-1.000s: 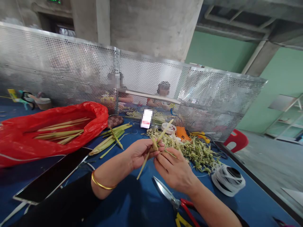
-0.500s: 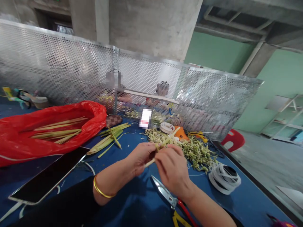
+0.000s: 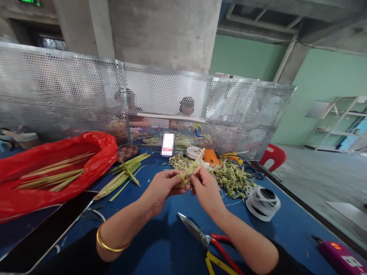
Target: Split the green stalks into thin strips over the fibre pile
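Observation:
A pale green strip of dried leaf [image 3: 197, 163] is pinched between both hands above the blue table, its free end pointing up and away. My left hand [image 3: 161, 187] closes thumb and fingers on the strip's lower, folded part. My right hand [image 3: 208, 190] grips it close by, fingertips nearly meeting the left ones. Some of the strip is hidden by the fingers. Below the hands lie scissors [image 3: 197, 231] with red and yellow handles, blades pointing away to the left. Just behind the hands, a pile of small knotted leaf pieces [image 3: 233, 178] covers part of the table.
At left, a red plastic bag [image 3: 100, 142] holds long leaves; more leaves [image 3: 122, 177] lie beside it. A black flat screen [image 3: 48, 229] is in front. White tape coils [image 3: 263, 204] and a purple object [image 3: 340, 254] are at right. A perforated metal screen [image 3: 166, 89] stands behind.
My right hand has turned and opened its side to view, still gripping the leaf strip. The strip's lower end no longer shows below the hands. The whole view has shifted to the right.

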Available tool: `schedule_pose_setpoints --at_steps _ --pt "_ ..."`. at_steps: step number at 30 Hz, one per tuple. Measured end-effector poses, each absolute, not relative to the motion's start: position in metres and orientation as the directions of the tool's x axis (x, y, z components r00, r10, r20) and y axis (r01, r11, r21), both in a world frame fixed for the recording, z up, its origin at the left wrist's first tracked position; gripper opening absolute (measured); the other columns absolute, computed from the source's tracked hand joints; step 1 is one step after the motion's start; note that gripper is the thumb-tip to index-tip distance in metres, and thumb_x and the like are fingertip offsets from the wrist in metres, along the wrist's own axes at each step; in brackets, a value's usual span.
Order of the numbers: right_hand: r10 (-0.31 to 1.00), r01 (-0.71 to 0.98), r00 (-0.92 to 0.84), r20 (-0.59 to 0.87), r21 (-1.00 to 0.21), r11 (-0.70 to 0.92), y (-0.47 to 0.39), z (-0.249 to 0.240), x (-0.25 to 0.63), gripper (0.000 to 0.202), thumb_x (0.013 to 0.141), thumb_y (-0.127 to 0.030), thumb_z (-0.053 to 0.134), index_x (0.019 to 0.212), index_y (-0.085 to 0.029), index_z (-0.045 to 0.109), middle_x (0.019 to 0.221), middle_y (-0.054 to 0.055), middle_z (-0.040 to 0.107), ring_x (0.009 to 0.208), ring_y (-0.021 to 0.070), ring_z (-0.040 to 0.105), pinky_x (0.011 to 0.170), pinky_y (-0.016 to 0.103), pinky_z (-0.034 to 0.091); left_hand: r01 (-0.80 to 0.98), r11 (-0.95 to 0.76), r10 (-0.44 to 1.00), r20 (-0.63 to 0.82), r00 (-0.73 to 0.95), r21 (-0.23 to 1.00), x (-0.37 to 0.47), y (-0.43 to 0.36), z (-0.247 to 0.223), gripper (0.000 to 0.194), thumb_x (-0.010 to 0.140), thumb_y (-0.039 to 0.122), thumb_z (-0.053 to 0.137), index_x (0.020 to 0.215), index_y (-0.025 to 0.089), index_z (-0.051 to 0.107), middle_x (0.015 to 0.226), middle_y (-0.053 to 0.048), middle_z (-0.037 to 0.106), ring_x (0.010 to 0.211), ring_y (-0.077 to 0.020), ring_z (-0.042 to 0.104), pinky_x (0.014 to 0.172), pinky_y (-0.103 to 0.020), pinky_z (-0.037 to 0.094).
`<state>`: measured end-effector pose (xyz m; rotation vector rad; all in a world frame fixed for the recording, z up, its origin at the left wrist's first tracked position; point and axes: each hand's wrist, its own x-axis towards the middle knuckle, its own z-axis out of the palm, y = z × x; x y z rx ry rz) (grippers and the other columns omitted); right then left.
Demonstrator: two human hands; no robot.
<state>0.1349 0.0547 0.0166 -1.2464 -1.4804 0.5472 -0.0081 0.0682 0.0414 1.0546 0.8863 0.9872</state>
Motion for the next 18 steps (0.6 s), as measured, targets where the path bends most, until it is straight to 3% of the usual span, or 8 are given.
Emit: schedule_pose_setpoints --at_steps 7,11,18 --pt "0.868 0.396 0.146 0.475 -0.832 0.389 0.055 0.022 0.138 0.016 0.084 -0.024 0.049 0.069 -0.022 0.047 0.051 -0.005 0.052 0.044 0.0134 0.054 0.047 0.024 0.042 -0.262 0.225 0.910 -0.107 0.400 0.939 -0.011 0.070 0.045 0.018 0.071 0.017 0.067 0.087 0.010 0.072 0.084 -0.011 0.074 0.077 -0.0178 0.070 0.071 -0.023 0.055" --pt "0.865 0.405 0.167 0.474 -0.833 0.378 0.054 0.022 0.139 0.014 0.084 -0.024 0.050 0.070 -0.022 0.047 0.053 -0.005 0.054 0.042 0.0127 0.054 0.046 0.024 0.042 -0.260 0.170 0.909 -0.050 0.414 0.950 -0.009 0.067 0.046 0.024 0.063 0.011 0.070 0.086 0.012 0.073 0.086 -0.008 0.073 0.079 -0.0173 0.068 0.076 -0.025 0.053" --pt "0.919 0.277 0.122 0.374 -0.902 0.331 0.057 0.017 0.134 0.011 0.084 -0.027 0.051 0.075 -0.021 0.051 0.060 -0.003 0.058 0.044 0.0142 0.058 0.043 0.026 0.046 -0.177 0.022 0.984 0.011 0.179 0.984 -0.002 0.063 0.035 0.023 0.067 0.025 0.072 0.086 0.012 0.071 0.060 -0.001 0.066 0.051 -0.0073 0.054 0.050 -0.017 0.043"
